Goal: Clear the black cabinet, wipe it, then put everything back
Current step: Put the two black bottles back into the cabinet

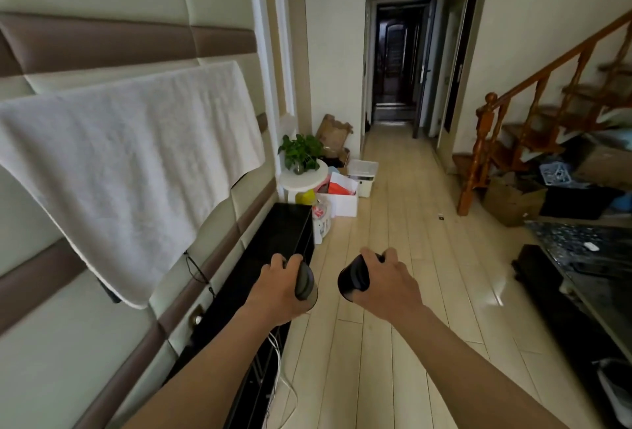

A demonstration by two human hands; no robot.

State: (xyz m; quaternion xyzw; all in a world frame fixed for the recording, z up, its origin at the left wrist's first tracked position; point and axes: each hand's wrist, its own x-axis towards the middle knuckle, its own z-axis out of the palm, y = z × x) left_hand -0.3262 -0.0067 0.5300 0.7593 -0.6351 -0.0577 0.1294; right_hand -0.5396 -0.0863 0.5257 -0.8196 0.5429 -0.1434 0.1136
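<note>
As seen from the head camera, both arms reach forward, low over the pale floor (393, 189) next to the black cabinet (280, 233). The cabinet runs along the left wall, its glossy top just left of the hands.

Left hand (278, 288): fingers curled around the left cylinder (306, 283), a dark object held roughly upright at the cabinet's front edge.

Right hand (388, 286): fingers wrapped over the right cylinder (354, 278), also dark and tilted, one round end facing the camera. The two cylinders are near each other, not touching. What they are cannot be told.

White cables (278, 365) hang at the cabinet's near front. Above it, a white towel (130, 168) drapes down the padded wall. Past the cabinet's far end, a round white stand (304, 179) carries a potted plant (301, 151), with boxes (342, 201) on the floor beside it. A wooden staircase (485, 141) rises at right, and a dark glossy tabletop (588, 257) lies at the right edge.
</note>
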